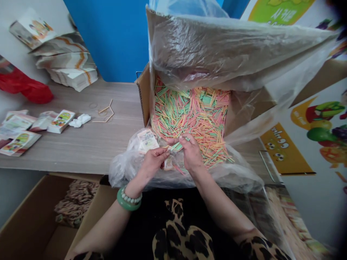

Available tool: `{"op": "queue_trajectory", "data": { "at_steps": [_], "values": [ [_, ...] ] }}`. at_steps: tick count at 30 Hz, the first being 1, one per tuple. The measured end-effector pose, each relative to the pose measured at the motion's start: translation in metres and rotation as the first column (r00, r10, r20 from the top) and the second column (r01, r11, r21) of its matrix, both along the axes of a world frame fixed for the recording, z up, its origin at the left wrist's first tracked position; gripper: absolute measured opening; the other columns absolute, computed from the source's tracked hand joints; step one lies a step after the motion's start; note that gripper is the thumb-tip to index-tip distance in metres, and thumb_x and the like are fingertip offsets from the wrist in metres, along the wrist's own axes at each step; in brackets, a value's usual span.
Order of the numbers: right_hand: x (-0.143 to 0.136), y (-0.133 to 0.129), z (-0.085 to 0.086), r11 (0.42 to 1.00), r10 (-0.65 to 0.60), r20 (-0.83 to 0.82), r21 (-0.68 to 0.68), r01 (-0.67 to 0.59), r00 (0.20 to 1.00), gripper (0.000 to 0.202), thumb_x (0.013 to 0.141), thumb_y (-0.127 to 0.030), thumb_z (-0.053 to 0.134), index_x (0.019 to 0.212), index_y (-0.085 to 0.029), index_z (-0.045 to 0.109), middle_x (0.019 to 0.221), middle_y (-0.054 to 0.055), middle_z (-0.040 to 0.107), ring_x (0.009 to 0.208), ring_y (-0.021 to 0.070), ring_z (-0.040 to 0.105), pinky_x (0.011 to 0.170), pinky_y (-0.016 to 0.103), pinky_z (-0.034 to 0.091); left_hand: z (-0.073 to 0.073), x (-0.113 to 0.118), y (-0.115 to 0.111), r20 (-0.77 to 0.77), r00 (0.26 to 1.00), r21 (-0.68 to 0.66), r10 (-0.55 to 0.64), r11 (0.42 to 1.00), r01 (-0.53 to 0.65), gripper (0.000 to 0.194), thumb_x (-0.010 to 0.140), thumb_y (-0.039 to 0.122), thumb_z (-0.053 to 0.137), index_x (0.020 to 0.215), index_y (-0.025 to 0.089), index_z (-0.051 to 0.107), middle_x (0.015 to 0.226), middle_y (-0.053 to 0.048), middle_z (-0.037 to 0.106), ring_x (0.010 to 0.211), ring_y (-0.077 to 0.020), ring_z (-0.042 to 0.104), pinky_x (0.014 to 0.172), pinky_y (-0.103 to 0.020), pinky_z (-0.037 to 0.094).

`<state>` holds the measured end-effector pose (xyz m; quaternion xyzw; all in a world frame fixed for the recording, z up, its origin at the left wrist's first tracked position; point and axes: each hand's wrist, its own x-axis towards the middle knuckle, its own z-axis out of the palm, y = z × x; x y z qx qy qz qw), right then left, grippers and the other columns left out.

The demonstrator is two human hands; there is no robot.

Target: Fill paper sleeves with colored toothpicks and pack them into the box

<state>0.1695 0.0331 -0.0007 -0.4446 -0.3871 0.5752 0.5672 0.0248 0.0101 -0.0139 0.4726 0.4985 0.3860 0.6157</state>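
Note:
My right hand (pixel 192 153) is closed around a small bunch of thin coloured sticks (pixel 176 146), mostly green. The bunch slants between my two hands, its left end close to my left fingertips. My left hand (pixel 155 161) is pinched, apparently on a small printed packet (pixel 168 163) that my fingers partly hide. Another printed packet (pixel 148 141) lies on the clear plastic liner just beyond my left hand. Beneath and past both hands, a heap of loose pink, green, yellow and orange sticks (pixel 189 115) fills the lined cardboard box (pixel 144 94).
Plastic liner (pixel 235 50) drapes over the box's raised flap. Left on the table (pixel 81 148) are small printed boxes (pixel 61 121), crumpled white material (pixel 80 120), joined sticks (pixel 108 112) and stacked cartons (pixel 73 74). An open cardboard box (pixel 24 213) stands below left.

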Motion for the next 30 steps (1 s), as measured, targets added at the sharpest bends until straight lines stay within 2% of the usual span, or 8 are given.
{"op": "queue_trajectory", "data": {
  "at_steps": [4, 8, 12, 15, 18, 22, 26, 30],
  "values": [
    [-0.003, 0.001, 0.002, 0.998, -0.012, -0.11, -0.06, 0.005, 0.994, 0.021, 0.085, -0.041, 0.063, 0.086, -0.024, 0.049, 0.073, 0.001, 0.075, 0.071, 0.0215, 0.071, 0.069, 0.033, 0.054, -0.003, 0.003, 0.0, -0.018, 1.0, 0.027, 0.014, 1.0, -0.014, 0.034, 0.077, 0.048, 0.068, 0.068, 0.016, 0.067, 0.049, 0.004, 0.048, 0.046, -0.0092, 0.04, 0.046, -0.023, 0.03],
    [-0.004, 0.0, 0.004, 0.998, 0.067, -0.01, 0.011, -0.067, 0.998, 0.017, 0.088, -0.038, 0.061, 0.085, -0.024, 0.052, 0.084, 0.001, 0.077, 0.081, 0.0197, 0.07, 0.077, 0.033, 0.052, -0.007, 0.006, 0.0, 0.029, 0.999, -0.009, 0.02, 1.0, -0.02, 0.036, 0.078, 0.048, 0.069, 0.062, 0.017, 0.061, 0.047, 0.005, 0.046, 0.045, -0.0086, 0.039, 0.047, -0.022, 0.029],
    [-0.002, 0.001, 0.005, 0.994, 0.078, 0.048, 0.067, -0.081, 0.996, 0.014, 0.09, -0.036, 0.059, 0.083, -0.024, 0.053, 0.087, 0.001, 0.077, 0.086, 0.0184, 0.069, 0.087, 0.034, 0.049, -0.01, 0.005, 0.003, 0.19, 0.981, -0.069, 0.045, 0.997, -0.032, 0.034, 0.074, 0.048, 0.074, 0.071, 0.016, 0.065, 0.057, 0.003, 0.053, 0.051, -0.0091, 0.045, 0.051, -0.022, 0.034],
    [-0.003, 0.003, 0.003, 0.989, 0.129, 0.048, 0.063, -0.132, 0.99, 0.015, 0.09, -0.037, 0.06, 0.083, -0.024, 0.054, 0.093, 0.002, 0.077, 0.087, 0.019, 0.069, 0.084, 0.034, 0.051, -0.009, 0.006, 0.004, 0.211, 0.976, -0.058, 0.052, 0.997, -0.04, 0.033, 0.074, 0.047, 0.075, 0.075, 0.015, 0.067, 0.06, 0.003, 0.053, 0.052, -0.0086, 0.043, 0.051, -0.022, 0.034],
    [-0.006, 0.004, 0.0, 0.982, 0.188, 0.033, 0.008, -0.188, 0.982, 0.018, 0.088, -0.04, 0.061, 0.084, -0.025, 0.054, 0.095, 0.002, 0.077, 0.084, 0.0202, 0.069, 0.075, 0.033, 0.053, -0.008, 0.008, 0.005, 0.178, 0.984, 0.003, -0.009, 1.0, 0.009, 0.03, 0.073, 0.043, 0.078, 0.071, 0.015, 0.065, 0.058, 0.005, 0.048, 0.052, -0.008, 0.04, 0.051, -0.022, 0.031],
    [-0.007, 0.008, -0.003, 0.979, 0.201, 0.041, 0.008, -0.202, 0.979, 0.018, 0.089, -0.042, 0.059, 0.085, -0.024, 0.054, 0.09, 0.003, 0.077, 0.09, 0.021, 0.07, 0.084, 0.035, 0.053, -0.009, 0.011, 0.009, 0.223, 0.975, 0.019, -0.02, 1.0, 0.016, 0.035, 0.073, 0.045, 0.078, 0.063, 0.015, 0.062, 0.058, 0.004, 0.049, 0.057, -0.0092, 0.042, 0.056, -0.023, 0.034],
    [0.0, 0.019, -0.008, 0.976, 0.203, 0.183, 0.047, -0.215, 0.962, 0.023, 0.091, -0.045, 0.056, 0.089, -0.023, 0.063, 0.099, 0.004, 0.077, 0.101, 0.0222, 0.068, 0.096, 0.038, 0.049, -0.01, 0.014, 0.018, 0.32, 0.947, -0.103, 0.011, 0.994, 0.023, 0.039, 0.07, 0.052, 0.079, 0.072, 0.014, 0.068, 0.063, 0.001, 0.059, 0.062, -0.0127, 0.051, 0.063, -0.026, 0.041],
    [0.014, 0.031, -0.009, 0.942, 0.289, 0.445, 0.024, -0.334, 0.848, 0.034, 0.09, -0.05, 0.058, 0.111, -0.027, 0.07, 0.121, 0.004, 0.072, 0.118, 0.0241, 0.062, 0.108, 0.042, 0.04, -0.008, 0.017, 0.03, 0.377, 0.924, -0.112, 0.061, 0.994, -0.02, 0.038, 0.066, 0.049, 0.083, 0.072, 0.014, 0.07, 0.064, 0.0, 0.064, 0.06, -0.0119, 0.053, 0.062, -0.025, 0.042]
  ]
}}
